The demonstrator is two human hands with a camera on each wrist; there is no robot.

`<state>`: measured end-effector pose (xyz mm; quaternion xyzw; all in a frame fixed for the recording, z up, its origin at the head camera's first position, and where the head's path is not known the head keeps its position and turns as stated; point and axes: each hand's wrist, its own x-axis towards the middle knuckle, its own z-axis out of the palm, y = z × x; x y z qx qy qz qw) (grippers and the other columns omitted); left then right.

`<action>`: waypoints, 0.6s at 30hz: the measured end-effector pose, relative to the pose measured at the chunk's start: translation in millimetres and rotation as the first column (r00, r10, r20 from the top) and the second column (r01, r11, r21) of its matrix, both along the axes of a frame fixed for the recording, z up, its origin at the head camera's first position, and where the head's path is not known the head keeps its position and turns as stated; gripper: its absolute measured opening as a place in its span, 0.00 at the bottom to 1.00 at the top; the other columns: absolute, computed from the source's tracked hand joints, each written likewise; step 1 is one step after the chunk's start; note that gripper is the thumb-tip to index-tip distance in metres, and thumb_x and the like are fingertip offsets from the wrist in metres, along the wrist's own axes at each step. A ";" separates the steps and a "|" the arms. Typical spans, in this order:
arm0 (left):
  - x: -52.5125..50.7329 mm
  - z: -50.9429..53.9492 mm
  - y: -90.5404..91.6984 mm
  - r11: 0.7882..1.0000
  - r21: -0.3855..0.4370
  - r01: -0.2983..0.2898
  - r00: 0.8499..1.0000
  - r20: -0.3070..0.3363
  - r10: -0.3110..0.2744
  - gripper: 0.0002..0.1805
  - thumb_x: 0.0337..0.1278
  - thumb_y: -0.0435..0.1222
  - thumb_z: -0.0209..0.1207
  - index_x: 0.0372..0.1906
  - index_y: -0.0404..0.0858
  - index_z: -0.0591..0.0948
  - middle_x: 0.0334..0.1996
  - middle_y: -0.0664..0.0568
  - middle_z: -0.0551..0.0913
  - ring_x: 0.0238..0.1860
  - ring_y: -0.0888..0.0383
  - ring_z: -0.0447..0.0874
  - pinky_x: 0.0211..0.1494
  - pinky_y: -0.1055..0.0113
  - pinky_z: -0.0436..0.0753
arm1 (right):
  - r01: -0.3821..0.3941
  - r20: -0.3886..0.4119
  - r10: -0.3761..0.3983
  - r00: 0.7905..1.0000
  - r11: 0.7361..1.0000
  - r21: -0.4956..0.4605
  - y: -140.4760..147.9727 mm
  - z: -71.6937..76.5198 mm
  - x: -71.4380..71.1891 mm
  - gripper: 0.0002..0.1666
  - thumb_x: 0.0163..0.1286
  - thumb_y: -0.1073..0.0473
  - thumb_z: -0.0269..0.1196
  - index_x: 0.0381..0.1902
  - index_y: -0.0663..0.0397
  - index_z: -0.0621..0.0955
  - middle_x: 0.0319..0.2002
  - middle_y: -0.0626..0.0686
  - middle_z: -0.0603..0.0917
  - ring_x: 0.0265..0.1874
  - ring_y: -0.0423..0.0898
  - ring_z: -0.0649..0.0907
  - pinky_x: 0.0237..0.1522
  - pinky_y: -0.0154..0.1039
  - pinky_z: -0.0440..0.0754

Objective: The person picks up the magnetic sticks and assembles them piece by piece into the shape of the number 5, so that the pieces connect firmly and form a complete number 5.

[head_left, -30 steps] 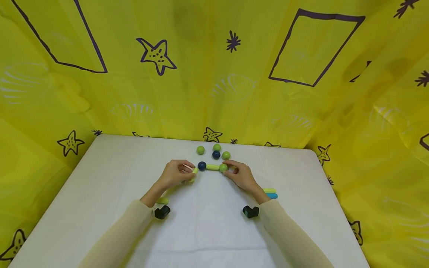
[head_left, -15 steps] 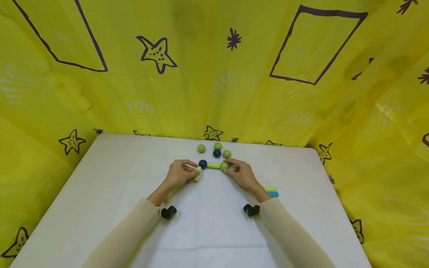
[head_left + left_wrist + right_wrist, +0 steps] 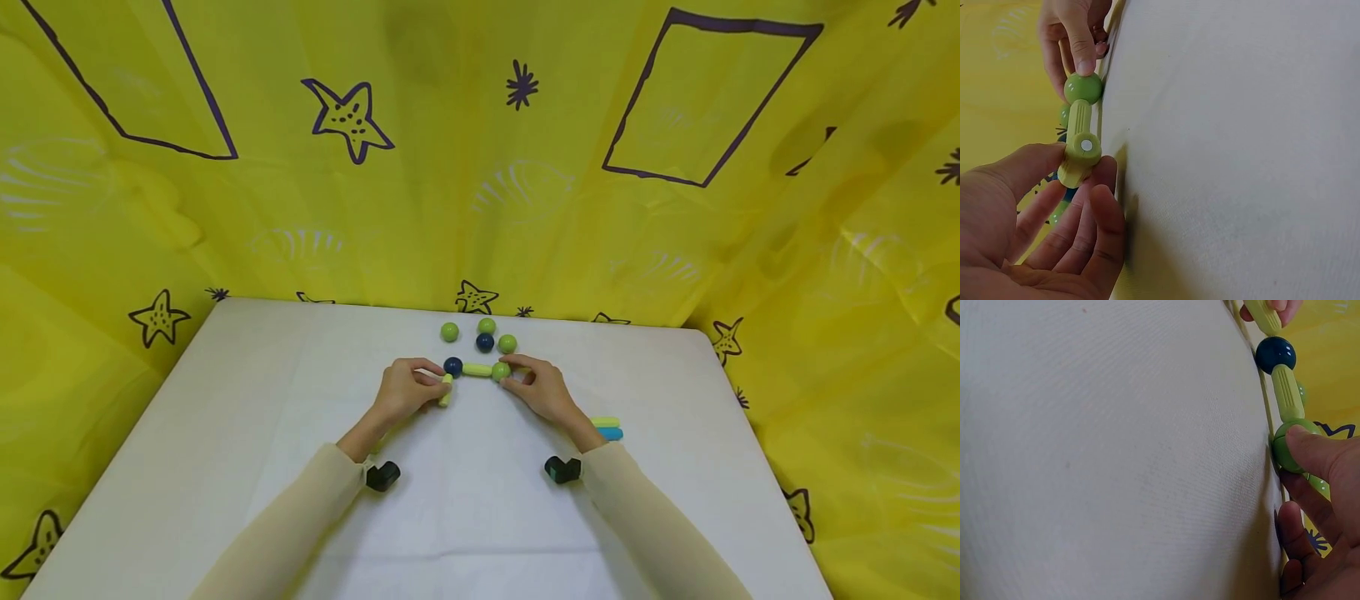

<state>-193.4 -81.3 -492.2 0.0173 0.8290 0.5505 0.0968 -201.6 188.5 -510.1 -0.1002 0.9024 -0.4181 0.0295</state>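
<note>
My left hand (image 3: 405, 390) pinches a yellow-green magnetic rod (image 3: 446, 392) between thumb and fingers; its round end with a pale disc faces the left wrist view. In the right wrist view the rod's far end is at the dark blue ball (image 3: 1275, 355); whether they touch, I cannot tell. A second yellow-green rod (image 3: 477, 370) joins that ball to a green ball (image 3: 501, 372), making a short row. With thumb and fingers, my right hand (image 3: 543, 392) holds the green ball at the row's right end.
Behind the row lie several loose balls: a green one (image 3: 449, 332) at left, and a dark blue one (image 3: 485, 342) among other green ones. Beside the right wrist are a blue rod (image 3: 611, 434) and a yellow-green rod (image 3: 604, 422). A yellow patterned curtain (image 3: 450, 208) surrounds the white table (image 3: 480, 500).
My left hand has moved right and slightly up, bringing its rod from a slant to nearly in line below the dark blue ball. The right hand stays on the green ball.
</note>
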 end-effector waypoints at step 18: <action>-3.3 -3.1 7.1 0.999 -0.029 -0.020 1.000 -0.020 0.019 0.11 0.53 0.32 0.75 0.41 0.34 0.88 0.27 0.47 0.90 0.16 0.59 0.81 0.21 0.69 0.79 | 0.004 -0.016 -0.004 1.000 1.000 0.004 -0.3 -3.1 -1.1 0.23 0.68 0.58 0.72 0.61 0.46 0.84 0.38 0.51 0.83 0.26 0.44 0.75 0.31 0.37 0.71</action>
